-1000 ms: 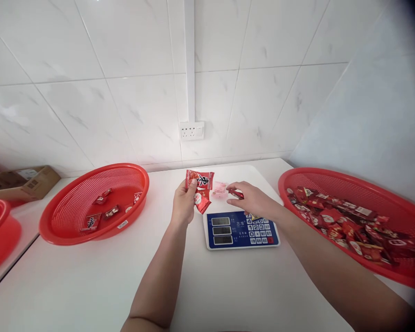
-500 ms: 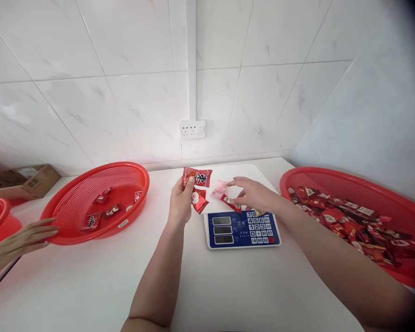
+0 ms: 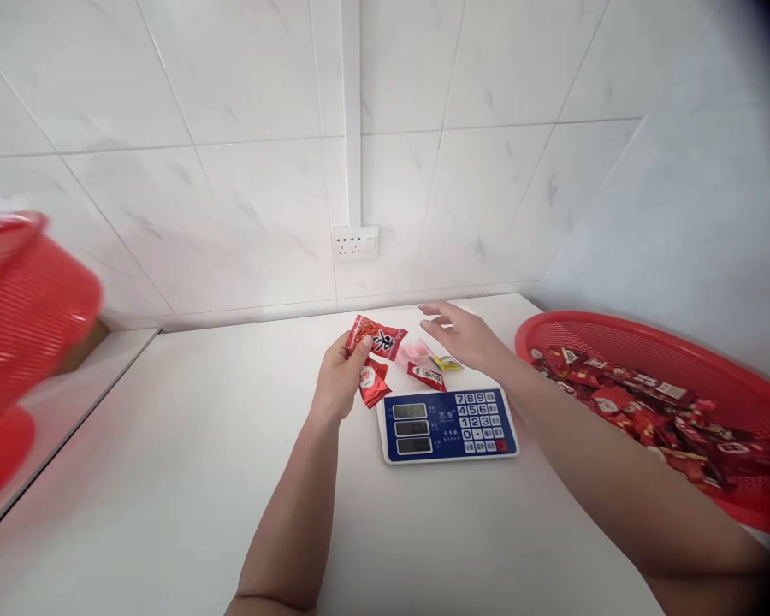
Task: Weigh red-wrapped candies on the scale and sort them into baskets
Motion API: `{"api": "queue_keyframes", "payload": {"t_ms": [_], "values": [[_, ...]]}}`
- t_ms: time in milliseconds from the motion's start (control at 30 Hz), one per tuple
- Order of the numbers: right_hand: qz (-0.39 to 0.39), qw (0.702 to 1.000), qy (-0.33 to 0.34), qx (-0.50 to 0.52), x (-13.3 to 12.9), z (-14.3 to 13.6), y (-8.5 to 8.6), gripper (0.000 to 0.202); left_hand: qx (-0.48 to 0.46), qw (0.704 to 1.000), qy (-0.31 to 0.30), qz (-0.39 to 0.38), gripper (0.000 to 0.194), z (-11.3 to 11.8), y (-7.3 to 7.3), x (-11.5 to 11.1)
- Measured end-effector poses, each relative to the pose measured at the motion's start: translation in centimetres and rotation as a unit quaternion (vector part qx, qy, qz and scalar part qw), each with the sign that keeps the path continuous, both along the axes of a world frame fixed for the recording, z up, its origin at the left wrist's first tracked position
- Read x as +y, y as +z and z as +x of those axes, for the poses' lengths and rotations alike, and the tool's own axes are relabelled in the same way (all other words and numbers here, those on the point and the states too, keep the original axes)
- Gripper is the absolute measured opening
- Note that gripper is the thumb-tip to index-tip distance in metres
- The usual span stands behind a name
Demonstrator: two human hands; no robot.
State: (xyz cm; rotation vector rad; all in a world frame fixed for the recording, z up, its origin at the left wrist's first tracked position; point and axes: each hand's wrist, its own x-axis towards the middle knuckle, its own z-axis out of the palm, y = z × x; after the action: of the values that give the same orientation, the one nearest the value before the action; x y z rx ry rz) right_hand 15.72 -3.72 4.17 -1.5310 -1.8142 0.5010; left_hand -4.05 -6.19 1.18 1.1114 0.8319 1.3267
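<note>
My left hand (image 3: 341, 373) pinches two red wrapped snack packets: an upper packet with a large black character (image 3: 377, 337), and a lower packet with a white round mark (image 3: 373, 382). Just above the scale's platform hovers my right hand (image 3: 465, 338), fingers apart and nothing visible in them. Beneath it on the digital scale (image 3: 449, 428) lie a dark red packet (image 3: 427, 376), a yellow packet (image 3: 447, 364) and a pale pink packet (image 3: 414, 350). The scale's blue keypad panel faces me.
At the right stands a red perforated basket (image 3: 590, 322) holding many red packets. On the left, a blurred red basket (image 3: 57, 299) is raised over another red basket (image 3: 3, 453). Part of a cardboard box (image 3: 88, 349) shows behind. A tiled wall with a socket (image 3: 355, 243) bounds the white table (image 3: 186, 479).
The left basket has been lifted off the table and moved left. My right hand has risen off the packets on the scale, uncovering the yellow one. My left hand keeps its two packets.
</note>
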Motion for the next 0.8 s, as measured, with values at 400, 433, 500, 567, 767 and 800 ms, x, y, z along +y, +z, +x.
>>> {"api": "queue_keyframes", "payload": {"t_ms": [400, 433, 500, 567, 767, 800], "values": [[-0.119, 0.985, -0.003, -0.123, -2.5, 4.4, -2.5, 0.050, 0.061, 0.997, 0.018, 0.035, 0.033, -0.2, 0.3, -0.5], [-0.136, 0.980, 0.007, -0.142, -2.5, 4.7, -2.9, 0.056, 0.060, 0.997, 0.020, 0.036, 0.034, -0.3, 0.3, -0.5], [-0.146, 0.976, 0.034, -0.156, -2.4, 4.5, -3.7, 0.062, 0.058, 0.998, 0.018, 0.035, 0.034, -0.3, 0.3, -0.6], [-0.136, 0.977, 0.049, -0.155, -1.8, 3.7, -4.4, 0.060, 0.062, 0.997, 0.017, 0.035, 0.033, -0.3, 0.3, -0.6], [-0.073, 0.988, 0.038, -0.129, 1.0, 0.9, -5.3, 0.046, 0.079, 0.996, 0.019, 0.029, 0.035, -0.4, 0.2, -0.4], [-0.054, 0.992, 0.029, -0.110, 1.1, 0.7, -5.2, 0.043, 0.086, 0.996, 0.016, 0.025, 0.036, -0.5, 0.2, -0.3]]}}
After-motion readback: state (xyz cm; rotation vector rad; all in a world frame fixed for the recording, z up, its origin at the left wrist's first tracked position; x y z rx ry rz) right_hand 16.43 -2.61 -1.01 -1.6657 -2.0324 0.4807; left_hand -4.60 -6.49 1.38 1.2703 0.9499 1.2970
